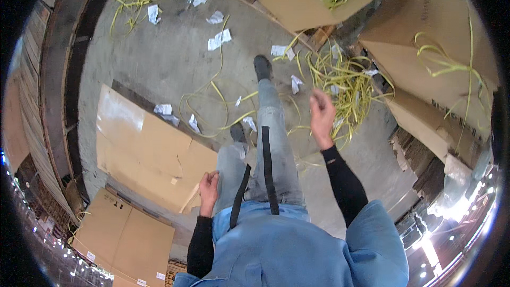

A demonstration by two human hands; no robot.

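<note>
Blue shirt (281, 250) sits right under the camera, with jeans (279, 149) beyond it and one foot ahead. Left hand (209, 188) is beside the thigh; right hand (322, 118) is out front, above floor level. Fingers on both look slack and half-curled, nothing visible in them. Tangled yellow strapping (348, 93) lies on the floor past the right hand. I'd call it the approach stage; grabbing any strapping calls for bending down.

Grey concrete floor (159, 64); bright white light (456, 210) glaring at lower right.
</note>
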